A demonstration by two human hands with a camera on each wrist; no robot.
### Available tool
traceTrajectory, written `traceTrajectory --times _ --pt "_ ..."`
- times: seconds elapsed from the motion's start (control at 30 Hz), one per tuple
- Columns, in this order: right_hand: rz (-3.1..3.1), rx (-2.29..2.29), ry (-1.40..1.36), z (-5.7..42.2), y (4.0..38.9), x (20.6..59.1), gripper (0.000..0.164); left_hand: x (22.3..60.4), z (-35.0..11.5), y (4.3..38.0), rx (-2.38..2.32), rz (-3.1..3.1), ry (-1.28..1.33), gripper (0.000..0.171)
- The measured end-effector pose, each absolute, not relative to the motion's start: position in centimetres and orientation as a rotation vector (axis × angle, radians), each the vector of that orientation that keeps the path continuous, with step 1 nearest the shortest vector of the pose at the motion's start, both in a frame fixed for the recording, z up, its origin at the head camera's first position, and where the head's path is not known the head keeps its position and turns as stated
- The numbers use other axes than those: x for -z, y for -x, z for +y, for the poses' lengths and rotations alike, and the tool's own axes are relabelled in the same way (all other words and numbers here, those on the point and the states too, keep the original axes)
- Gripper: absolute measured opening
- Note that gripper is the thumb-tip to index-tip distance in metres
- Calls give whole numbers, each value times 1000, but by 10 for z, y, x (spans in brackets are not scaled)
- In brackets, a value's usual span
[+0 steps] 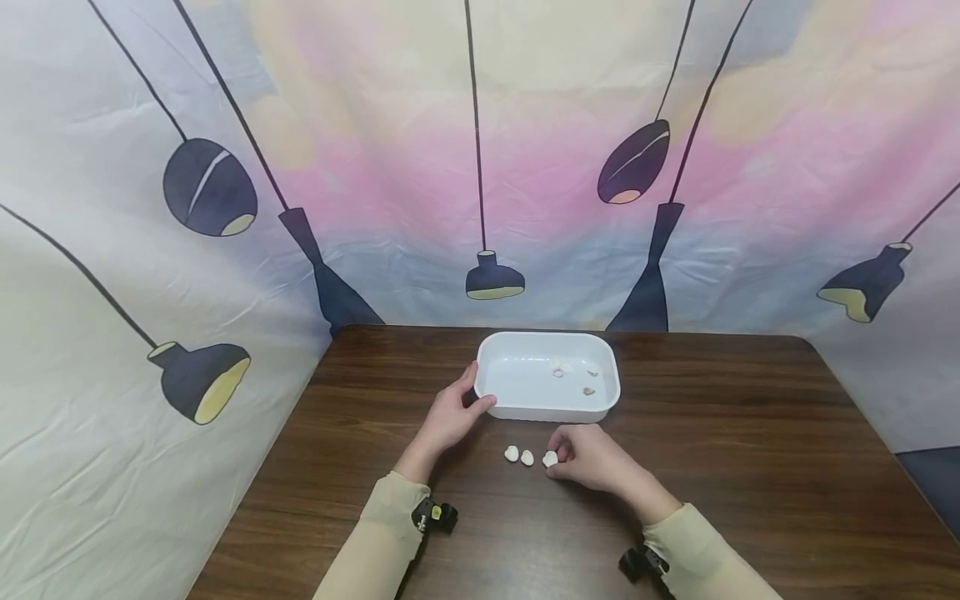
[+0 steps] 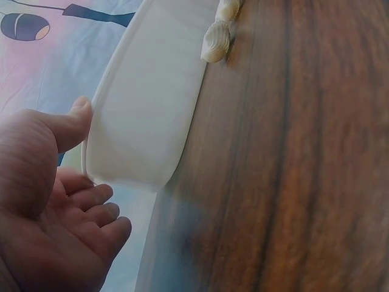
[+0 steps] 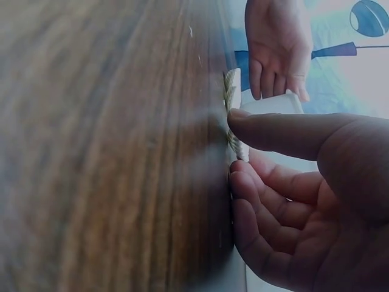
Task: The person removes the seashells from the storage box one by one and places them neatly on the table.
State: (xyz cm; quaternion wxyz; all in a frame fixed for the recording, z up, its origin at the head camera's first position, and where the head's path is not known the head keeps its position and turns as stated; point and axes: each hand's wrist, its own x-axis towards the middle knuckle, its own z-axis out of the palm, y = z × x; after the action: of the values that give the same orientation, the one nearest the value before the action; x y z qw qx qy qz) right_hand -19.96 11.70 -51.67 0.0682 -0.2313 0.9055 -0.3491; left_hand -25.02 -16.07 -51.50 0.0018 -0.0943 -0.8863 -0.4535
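Head view: with the left hand, grips a white tray; pinches a white seashell with the right hand.
Sets the left thumb against the tray's near side, fingers at its left end, on a wood-grained table; next, in front of the tray, shows two ribbed seashells lying side by side, just left of the one pinched between right thumb and fingertips; cannot tell whether that one touches the wood; includes small pieces in the tray's right half.

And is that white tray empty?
Not empty: the head view shows a few small, shell-like pieces inside the tray, toward its right.
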Motion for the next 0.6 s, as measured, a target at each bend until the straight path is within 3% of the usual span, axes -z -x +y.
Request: traceTrajectory --times 0.6 --pt "2739 1044 682 113 199 518 25 515 -161 252 1421 -2793 303 77"
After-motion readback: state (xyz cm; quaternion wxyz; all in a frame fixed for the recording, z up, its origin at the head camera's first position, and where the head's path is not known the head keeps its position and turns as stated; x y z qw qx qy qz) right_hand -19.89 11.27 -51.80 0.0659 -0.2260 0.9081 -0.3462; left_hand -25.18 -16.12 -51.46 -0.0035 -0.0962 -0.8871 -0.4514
